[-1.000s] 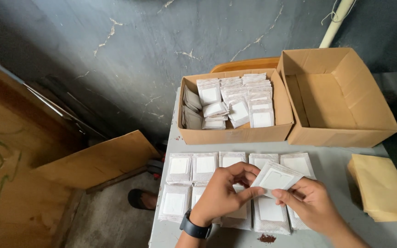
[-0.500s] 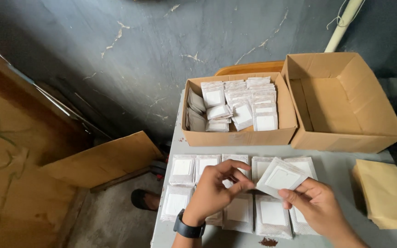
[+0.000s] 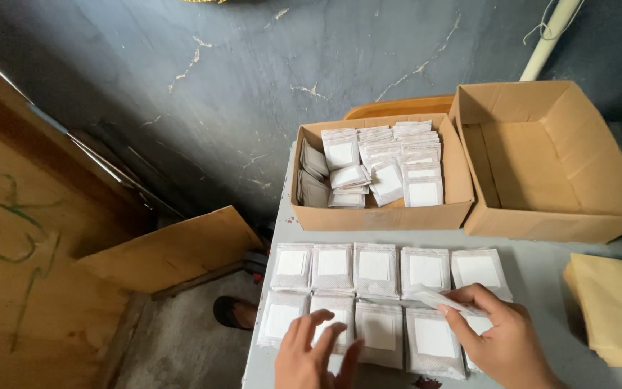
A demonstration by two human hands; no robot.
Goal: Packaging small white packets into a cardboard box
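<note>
A sachet (image 3: 446, 301) is pinched in the right hand (image 3: 502, 342) over the rows of sachets (image 3: 374, 270) near the table's (image 3: 541, 270) front edge. The left hand (image 3: 316, 353), grip open and empty, fingers spread, rests on the front row

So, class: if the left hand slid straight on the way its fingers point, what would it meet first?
Probably the white square sachet in the far row; the left hand already rests on a near-row one, though depth is unclear.

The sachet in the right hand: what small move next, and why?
Probably lower the sachet flat into the bottom row's right end. The right hand pinches it just above that spot, beside the laid sachets, while the left hand rests on the row.
</note>
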